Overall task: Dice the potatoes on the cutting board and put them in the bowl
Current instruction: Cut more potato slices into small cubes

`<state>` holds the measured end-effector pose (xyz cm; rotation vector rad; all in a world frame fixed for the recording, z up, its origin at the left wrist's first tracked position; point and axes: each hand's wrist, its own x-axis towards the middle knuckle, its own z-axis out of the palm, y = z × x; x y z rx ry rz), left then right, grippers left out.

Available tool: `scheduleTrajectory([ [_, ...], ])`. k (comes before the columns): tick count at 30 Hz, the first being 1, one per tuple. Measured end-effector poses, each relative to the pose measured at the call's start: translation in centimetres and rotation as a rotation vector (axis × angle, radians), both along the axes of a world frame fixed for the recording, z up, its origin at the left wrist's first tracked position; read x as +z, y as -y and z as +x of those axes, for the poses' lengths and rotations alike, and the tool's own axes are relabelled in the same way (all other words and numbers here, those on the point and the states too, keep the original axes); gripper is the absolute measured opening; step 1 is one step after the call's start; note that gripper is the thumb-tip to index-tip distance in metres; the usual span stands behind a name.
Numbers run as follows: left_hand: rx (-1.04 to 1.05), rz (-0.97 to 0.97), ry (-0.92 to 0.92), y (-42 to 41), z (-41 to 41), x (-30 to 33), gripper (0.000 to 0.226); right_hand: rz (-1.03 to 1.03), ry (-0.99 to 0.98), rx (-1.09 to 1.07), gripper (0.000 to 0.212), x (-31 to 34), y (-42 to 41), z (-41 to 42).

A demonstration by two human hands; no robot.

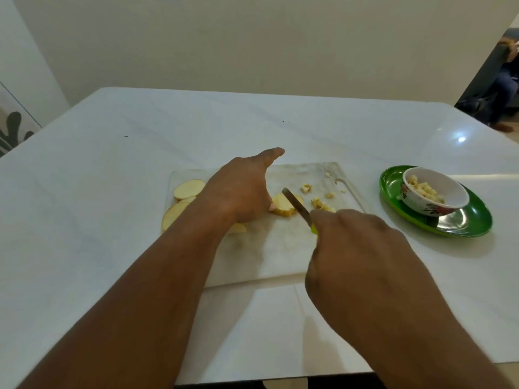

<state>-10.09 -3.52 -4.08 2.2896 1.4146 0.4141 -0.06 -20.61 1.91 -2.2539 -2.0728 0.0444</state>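
A white cutting board (269, 248) lies on the white table. My left hand (241, 189) holds a stack of potato slices (282, 206) down at mid-board, its fingers tucked under and hidden, thumb stretched away. My right hand (356, 248) grips a knife (296, 204) with a yellow-green handle; the blade rests across the stack. More potato slices (188, 189) lie at the board's left end. Diced bits (321, 203) are scattered on the board's right part. The floral bowl (449, 192), to the right, holds diced potato.
The bowl stands on a green plate (471, 226) at the table's right. A wall rises behind the table's far edge. A seated person (505, 88) is visible far right, beyond the table. The table's near edge runs just below my forearms.
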Motion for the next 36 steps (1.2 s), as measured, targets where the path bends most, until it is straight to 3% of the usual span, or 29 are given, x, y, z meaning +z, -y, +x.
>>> scheduleTrajectory([
  [3,-0.004,-0.001,-0.007,-0.1,0.0,0.1,0.11,0.094,-0.003,0.001,0.012,-1.6,-1.9,0.1],
  [9,0.033,0.039,-0.028,0.0,0.3,-0.1,0.109,0.055,-0.009,0.066,0.015,-3.4,-3.5,-0.1],
  [13,0.024,0.047,-0.026,0.2,0.4,0.1,0.109,-0.039,0.002,0.013,0.011,-3.5,-3.0,-0.4],
  [18,0.01,0.022,-0.01,0.7,0.5,0.4,0.108,-0.043,-0.007,-0.021,0.027,-3.8,-2.3,-0.4],
  [27,0.01,0.028,-0.017,0.8,0.3,0.4,0.111,-0.063,-0.078,-0.055,0.027,-2.2,1.8,0.1],
  [31,-0.017,0.003,0.0,0.8,0.2,0.4,0.094,0.053,-0.037,-0.062,0.043,-1.1,3.2,1.4],
  [33,-0.028,-0.029,0.01,0.9,0.0,0.7,0.08,0.146,-0.124,-0.124,0.048,-1.4,1.7,2.5],
  [36,-0.037,-0.047,-0.004,1.2,-0.2,1.2,0.068,0.11,-0.313,-0.252,0.032,-3.6,-3.4,4.7],
])
